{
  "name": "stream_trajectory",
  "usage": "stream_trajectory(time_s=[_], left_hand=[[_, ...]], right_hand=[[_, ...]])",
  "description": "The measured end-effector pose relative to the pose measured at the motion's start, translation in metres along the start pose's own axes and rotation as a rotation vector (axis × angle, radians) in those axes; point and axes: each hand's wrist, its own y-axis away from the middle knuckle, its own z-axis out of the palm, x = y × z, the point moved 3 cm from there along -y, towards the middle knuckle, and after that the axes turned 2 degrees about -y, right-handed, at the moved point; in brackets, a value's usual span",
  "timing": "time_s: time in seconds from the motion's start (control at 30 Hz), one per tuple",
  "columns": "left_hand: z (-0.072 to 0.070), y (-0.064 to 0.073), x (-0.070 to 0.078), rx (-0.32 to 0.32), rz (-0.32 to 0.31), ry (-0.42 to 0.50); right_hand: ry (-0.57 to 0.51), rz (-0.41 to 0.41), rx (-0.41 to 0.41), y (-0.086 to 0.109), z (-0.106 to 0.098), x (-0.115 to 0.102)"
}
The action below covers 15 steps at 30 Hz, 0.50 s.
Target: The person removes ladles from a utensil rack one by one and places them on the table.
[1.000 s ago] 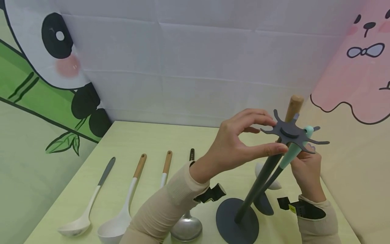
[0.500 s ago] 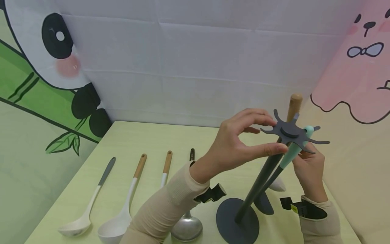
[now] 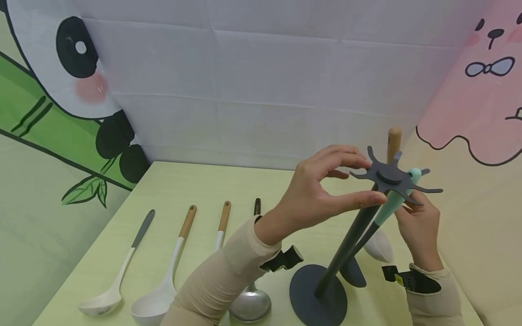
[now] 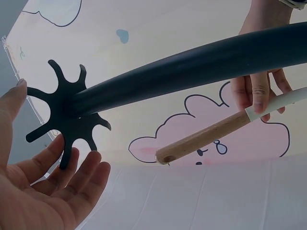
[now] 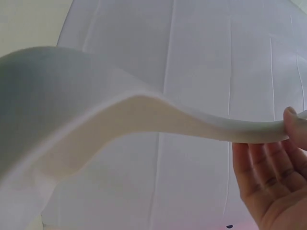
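Observation:
My left hand [image 3: 316, 192] holds the dark grey utensil stand [image 3: 389, 176] by its hooked top, thumb on one side and fingers on the other. A mint-handled utensil [image 3: 391, 206] with a dark head hangs from one hook, along the pole. Behind it, my right hand [image 3: 420, 226] pinches a white utensil by its neck; its wooden handle [image 4: 204, 139] points up, free of the hooks in the left wrist view. The broad, curved white head [image 5: 62, 100] fills the left of the right wrist view, and I cannot tell its exact kind.
On the table [image 3: 183, 176] at left lie a grey-handled white spoon [image 3: 102, 302], a wooden-handled white ladle [image 3: 152, 303] and a metal ladle [image 3: 250, 304]. My left sleeve partly covers another wooden-handled utensil [image 3: 223, 219]. The stand's round base [image 3: 302, 294] sits at front right.
My right hand has shifted to the right and slightly down with the white utensil, whose head now shows further right of the pole. My left hand and the stand have stayed put.

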Motion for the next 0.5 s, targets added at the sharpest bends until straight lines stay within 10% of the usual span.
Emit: stream_trajectory(time_s=[0.5], left_hand=[[-0.004,0.008,0.009,-0.033,-0.019,-0.006]], right_hand=[[0.120,0.110,-0.020,0.012,-0.005,0.009]])
